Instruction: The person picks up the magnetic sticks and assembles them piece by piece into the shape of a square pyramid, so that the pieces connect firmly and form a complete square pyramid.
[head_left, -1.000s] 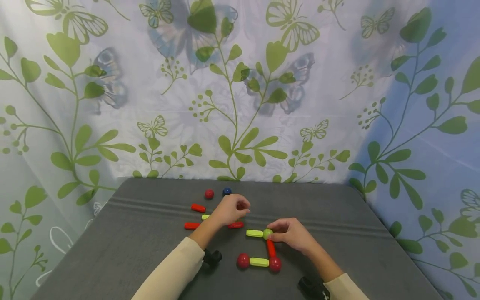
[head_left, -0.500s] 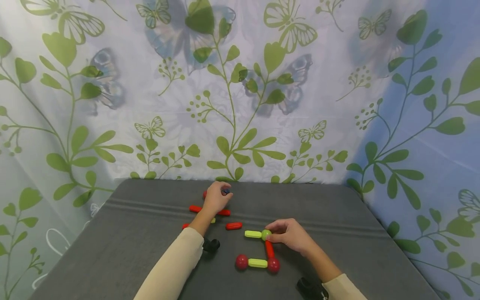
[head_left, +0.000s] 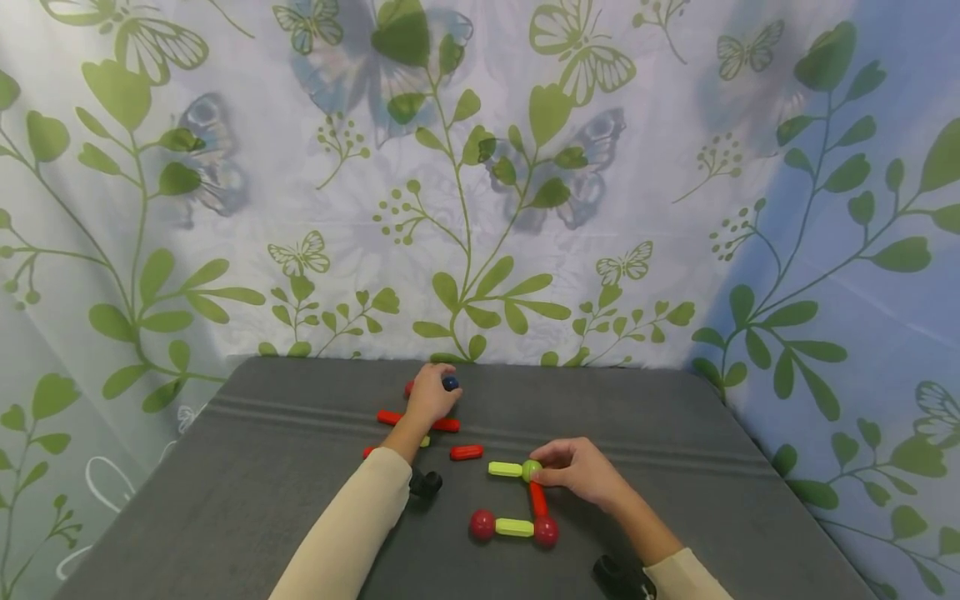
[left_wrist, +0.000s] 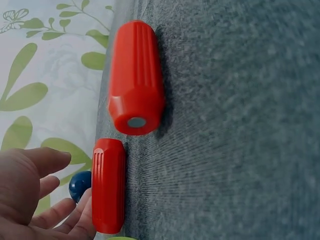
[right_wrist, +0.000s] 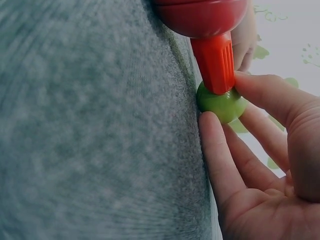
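Note:
My left hand [head_left: 431, 395] is at the far side of the table, with its fingers and thumb about a blue ball [head_left: 450, 383]. In the left wrist view the thumb stands apart from the blue ball [left_wrist: 80, 185], which shows just past the fingertips; contact is unclear. My right hand [head_left: 585, 471] pinches a green ball [head_left: 531, 471] between thumb and fingers. That ball joins a yellow-green stick [head_left: 506, 469] on its left and a red stick [head_left: 538, 499] running toward me. The red stick ends at a red ball [head_left: 546, 531], linked by another yellow-green stick [head_left: 514, 527] to a second red ball [head_left: 483, 524].
A loose red stick [head_left: 467, 452] lies between the hands. More red sticks [head_left: 447, 425] and a partly hidden yellow-green one lie under the left forearm. Another red ball [head_left: 408, 389] is mostly behind the left hand. A patterned curtain [head_left: 480, 208] hangs behind the grey table [head_left: 637, 400].
My left hand has moved away from me and to the left, reaching the blue ball. The right hand has stayed on the green ball.

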